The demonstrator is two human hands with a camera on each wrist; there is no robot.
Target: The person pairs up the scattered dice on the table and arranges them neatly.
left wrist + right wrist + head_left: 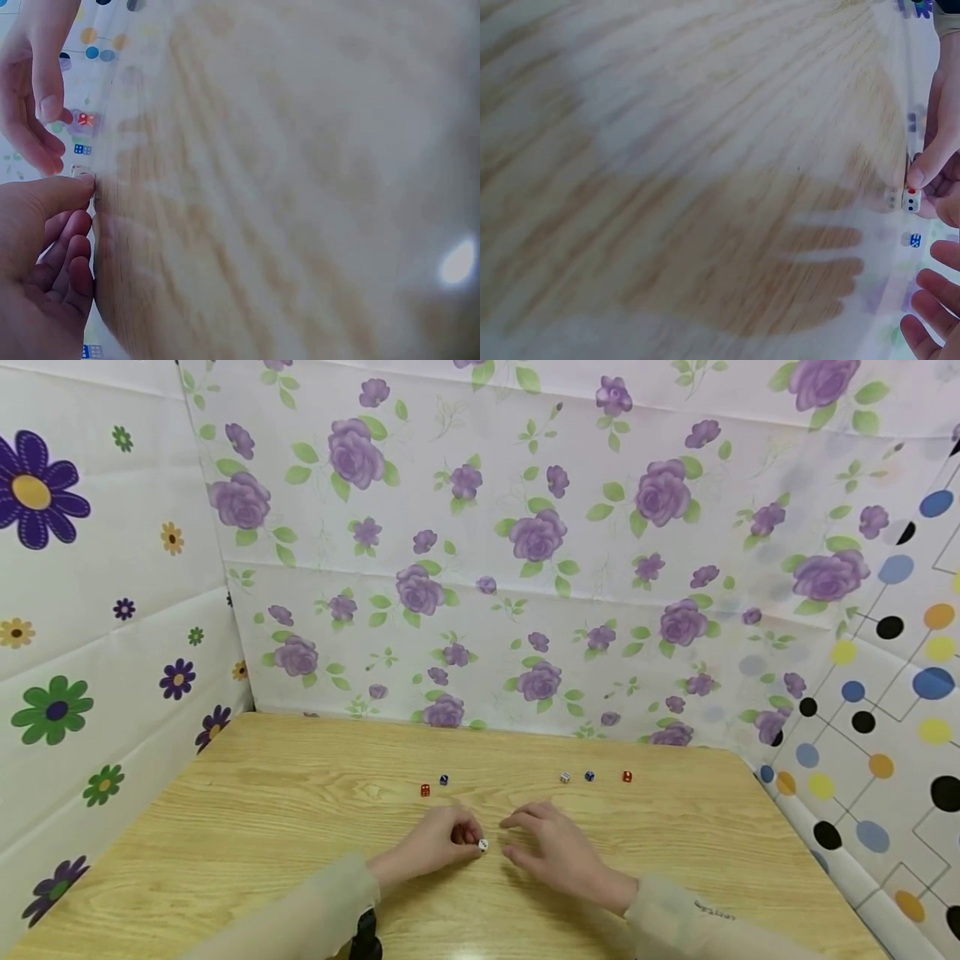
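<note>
My left hand (438, 842) pinches a white die (483, 845) between thumb and fingers, low over the table or touching it; which of these cannot be told. In the right wrist view, black pips and a red one show on the white die (911, 201). Just to its right is my right hand (558, 852), fingers apart and slightly bent, holding nothing. Beyond the left hand lie a red die (425, 790) and a dark blue die (444, 780). Past the right hand are another white die (565, 777), a blue die (589, 776) and a red die (627, 776).
The wood-grain table (300, 827) reflects the hands. Floral cloth (536, 535) hangs along its back edge, flowered cloth (135, 568) stands at the left, and dotted cloth (885, 727) at the right. A black object (366, 935) is at the left wrist.
</note>
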